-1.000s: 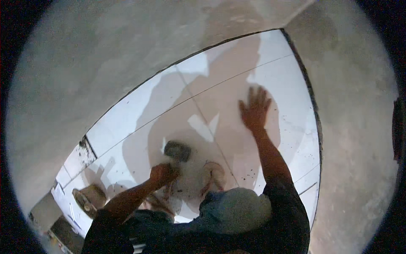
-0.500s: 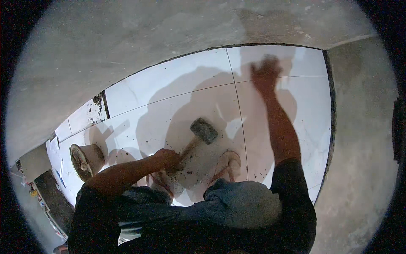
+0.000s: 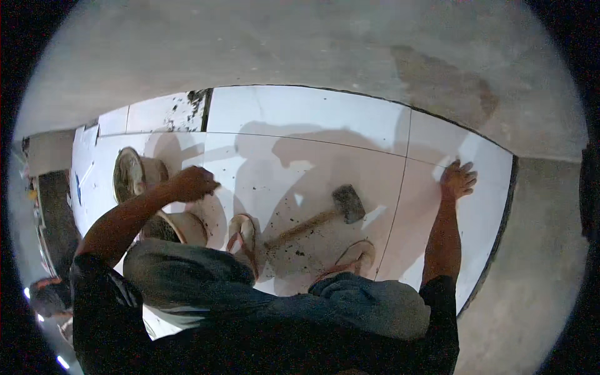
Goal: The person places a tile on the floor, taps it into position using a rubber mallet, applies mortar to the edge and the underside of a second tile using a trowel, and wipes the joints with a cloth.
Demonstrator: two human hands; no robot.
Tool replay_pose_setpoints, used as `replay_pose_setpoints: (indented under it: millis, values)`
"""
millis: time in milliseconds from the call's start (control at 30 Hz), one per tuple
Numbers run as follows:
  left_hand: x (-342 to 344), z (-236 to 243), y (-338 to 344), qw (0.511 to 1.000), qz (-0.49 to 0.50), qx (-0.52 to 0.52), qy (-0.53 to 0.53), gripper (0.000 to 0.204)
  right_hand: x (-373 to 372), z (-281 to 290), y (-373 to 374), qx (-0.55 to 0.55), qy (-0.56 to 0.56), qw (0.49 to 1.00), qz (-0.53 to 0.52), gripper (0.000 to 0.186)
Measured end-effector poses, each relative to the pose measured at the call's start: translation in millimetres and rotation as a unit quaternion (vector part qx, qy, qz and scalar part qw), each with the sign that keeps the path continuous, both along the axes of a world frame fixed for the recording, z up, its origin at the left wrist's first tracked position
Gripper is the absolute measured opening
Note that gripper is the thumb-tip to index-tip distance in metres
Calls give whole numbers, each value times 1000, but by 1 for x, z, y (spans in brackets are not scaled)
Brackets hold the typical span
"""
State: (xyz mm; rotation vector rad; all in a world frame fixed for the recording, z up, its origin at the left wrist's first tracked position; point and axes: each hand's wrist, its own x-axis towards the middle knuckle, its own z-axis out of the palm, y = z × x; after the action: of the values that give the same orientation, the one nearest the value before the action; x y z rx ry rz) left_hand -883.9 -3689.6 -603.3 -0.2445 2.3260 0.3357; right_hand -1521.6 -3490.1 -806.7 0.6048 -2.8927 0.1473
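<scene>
The rubber mallet [image 3: 348, 204], with a dark head and wooden handle, lies on the white floor tiles [image 3: 300, 175] in front of my feet, and neither hand touches it. My left hand [image 3: 195, 183] hangs above the tiles beside a mud-stained bucket [image 3: 152, 172]. Its fingers are curled in and nothing shows in them. Out to the right, my right hand [image 3: 460, 179] lies flat on a tile with its fingers spread, close to the joint between two tiles.
A second bucket [image 3: 192, 229] stands nearer my left knee. My sandalled feet [image 3: 244, 240] rest on the tiles. Dark crumbs of mortar [image 3: 294, 253] are scattered around them. Bare grey walls [image 3: 281, 44] border the tiles ahead and at right. Another person [image 3: 50, 297] appears at the lower left.
My left hand has let go of the mallet, now lying on the tiles, and moved left toward the buckets. My right hand has come down onto the tile. The view has turned leftward.
</scene>
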Motion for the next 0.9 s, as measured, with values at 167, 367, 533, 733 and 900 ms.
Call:
replay_pose_setpoints:
  millis: [167,367,533,733,900]
  values:
    - [53,37,34,889,429,111,118,23,93,-10,-78,-7,-48,951,307,64]
    - [58,62,47,697,626,306,173,29,116,3,-106,19,-24,929,368,66]
    - [58,58,42,689,671,236,137,31,104,6,-98,29,-17,919,393,61]
    - [2,3,23,935,253,186,164,22,90,21,-38,-8,-28,982,186,52]
    - [-172,-70,18,957,193,95,197,38,238,6,118,-67,-400,893,197,44]
